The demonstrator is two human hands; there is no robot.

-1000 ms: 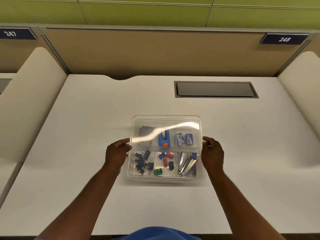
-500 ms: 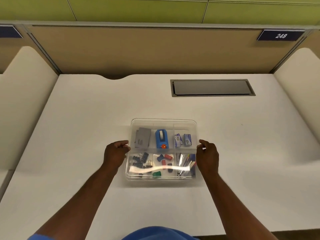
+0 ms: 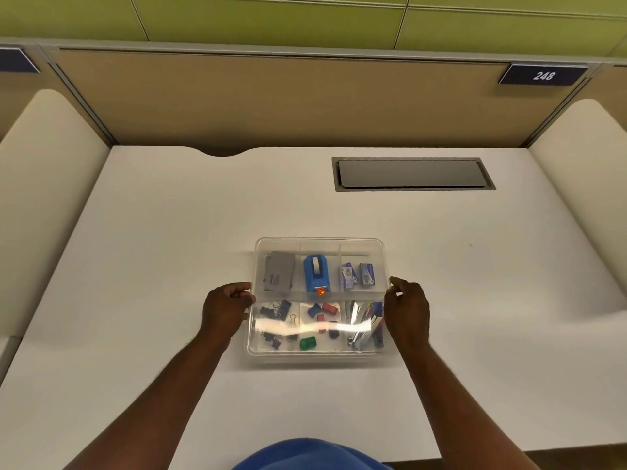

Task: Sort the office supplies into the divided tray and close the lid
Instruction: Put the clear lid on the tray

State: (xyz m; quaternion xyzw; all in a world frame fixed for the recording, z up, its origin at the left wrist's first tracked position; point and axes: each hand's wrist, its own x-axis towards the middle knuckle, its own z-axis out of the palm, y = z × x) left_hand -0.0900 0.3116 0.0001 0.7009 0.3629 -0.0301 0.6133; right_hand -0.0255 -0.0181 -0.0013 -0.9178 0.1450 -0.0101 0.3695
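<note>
Lowering over the last second, the lid [image 3: 319, 325] now lies almost flat on the tray [image 3: 319, 357] at mid-table [image 3: 169, 249], with supplies sorted in all six compartments. The left hand [image 3: 227, 308] and right hand [image 3: 407, 310] each pinch a side edge, fingers curled. Likely only pressing it shut remains.

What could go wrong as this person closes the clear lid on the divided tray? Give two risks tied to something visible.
The staplers lie heaped and tilted in the near right compartment; one sticking up could keep the clear lid from seating on the divided tray.
The left hand and right hand pinch the lid's side edges, so fingers might get caught, or uneven pressing could seat it askew.
</note>
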